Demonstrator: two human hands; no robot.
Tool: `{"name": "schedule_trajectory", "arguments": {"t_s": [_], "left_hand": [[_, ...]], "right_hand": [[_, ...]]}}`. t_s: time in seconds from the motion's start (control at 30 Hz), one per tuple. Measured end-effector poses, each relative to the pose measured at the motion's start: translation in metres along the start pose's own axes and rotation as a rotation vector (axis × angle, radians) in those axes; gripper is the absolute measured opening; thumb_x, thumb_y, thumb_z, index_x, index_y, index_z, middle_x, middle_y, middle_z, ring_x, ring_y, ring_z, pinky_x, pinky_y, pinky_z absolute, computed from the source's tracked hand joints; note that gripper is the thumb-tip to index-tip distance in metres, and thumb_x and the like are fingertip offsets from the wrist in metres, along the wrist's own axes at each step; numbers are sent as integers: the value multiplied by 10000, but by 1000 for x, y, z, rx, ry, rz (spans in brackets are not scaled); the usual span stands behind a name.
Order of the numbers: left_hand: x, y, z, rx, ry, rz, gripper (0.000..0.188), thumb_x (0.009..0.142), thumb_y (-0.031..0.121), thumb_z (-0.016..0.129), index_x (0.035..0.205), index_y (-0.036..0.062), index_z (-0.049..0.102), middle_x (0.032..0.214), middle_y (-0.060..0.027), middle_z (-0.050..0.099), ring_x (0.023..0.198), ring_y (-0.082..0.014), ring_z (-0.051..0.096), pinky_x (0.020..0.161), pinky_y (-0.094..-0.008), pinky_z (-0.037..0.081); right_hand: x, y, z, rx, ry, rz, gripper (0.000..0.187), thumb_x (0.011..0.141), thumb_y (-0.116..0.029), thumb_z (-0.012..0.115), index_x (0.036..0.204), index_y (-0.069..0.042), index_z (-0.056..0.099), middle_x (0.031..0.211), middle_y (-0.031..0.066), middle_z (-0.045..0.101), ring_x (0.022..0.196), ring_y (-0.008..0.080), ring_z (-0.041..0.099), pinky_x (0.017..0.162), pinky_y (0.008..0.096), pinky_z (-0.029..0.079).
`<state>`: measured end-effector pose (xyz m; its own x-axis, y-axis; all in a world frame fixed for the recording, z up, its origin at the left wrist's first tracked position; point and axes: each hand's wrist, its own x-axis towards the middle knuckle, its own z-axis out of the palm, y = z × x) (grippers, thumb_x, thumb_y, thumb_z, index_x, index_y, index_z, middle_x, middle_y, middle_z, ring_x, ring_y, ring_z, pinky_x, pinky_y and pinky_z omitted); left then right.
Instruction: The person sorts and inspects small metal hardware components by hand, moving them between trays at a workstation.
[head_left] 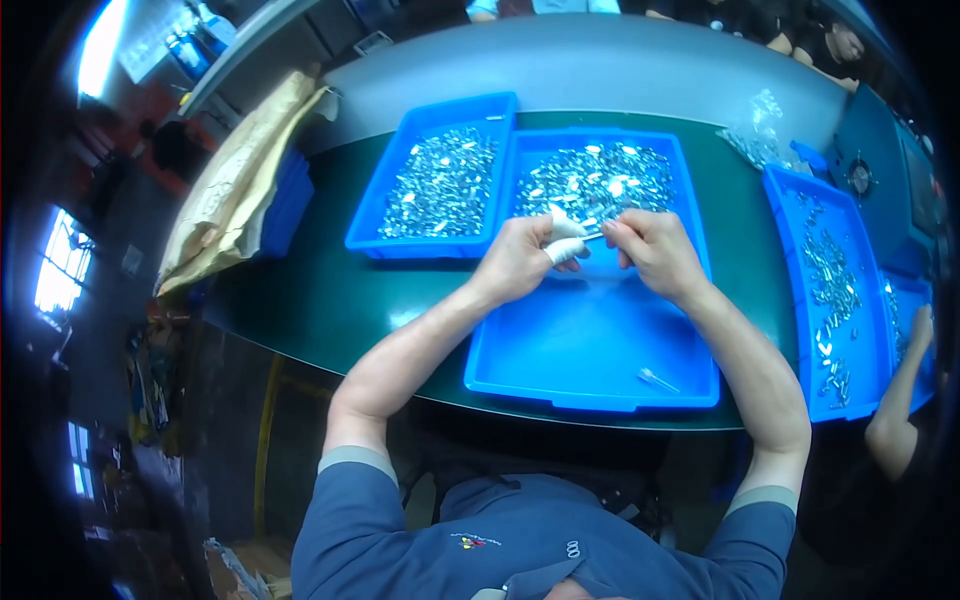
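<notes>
My left hand (522,256), with white coverings on some fingers, is closed in a pinch on a small shiny metal piece (594,235). At the piece's other end, the thumb and fingers of my right hand (657,252) are pinched together. Both hands are above the seam between a blue tray (690,190) heaped with small silvery metal parts (600,178) and a nearer blue tray (590,345). In that nearer tray, a few small slim pieces (657,380) lie at the front right. The fingers hide the metal piece's ends.
Another blue tray (368,238) of metal parts stands left on the green table (330,290). Brown paper (235,185) covers stacked blue bins at the far left. Rightward are a long blue tray (868,365), clear plastic bags (762,135), a machine (885,170) and another person's arm (900,400).
</notes>
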<state>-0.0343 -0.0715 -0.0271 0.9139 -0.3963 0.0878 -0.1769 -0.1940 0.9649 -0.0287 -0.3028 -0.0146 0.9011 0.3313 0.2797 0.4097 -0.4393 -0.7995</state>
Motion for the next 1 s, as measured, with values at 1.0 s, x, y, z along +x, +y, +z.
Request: {"name": "schedule_trajectory", "arguments": {"t_s": [1.0], "left_hand": [[9, 1, -25, 1228, -76, 486, 227, 835, 123, 741, 1060, 102, 724, 946, -109, 646, 987, -309, 642, 817, -434, 542]], "right_hand": [[9, 17, -3, 203, 169, 84, 481, 1026, -384, 583, 740, -12, 690, 602, 56, 648, 571, 131, 613, 556, 337, 481]]}}
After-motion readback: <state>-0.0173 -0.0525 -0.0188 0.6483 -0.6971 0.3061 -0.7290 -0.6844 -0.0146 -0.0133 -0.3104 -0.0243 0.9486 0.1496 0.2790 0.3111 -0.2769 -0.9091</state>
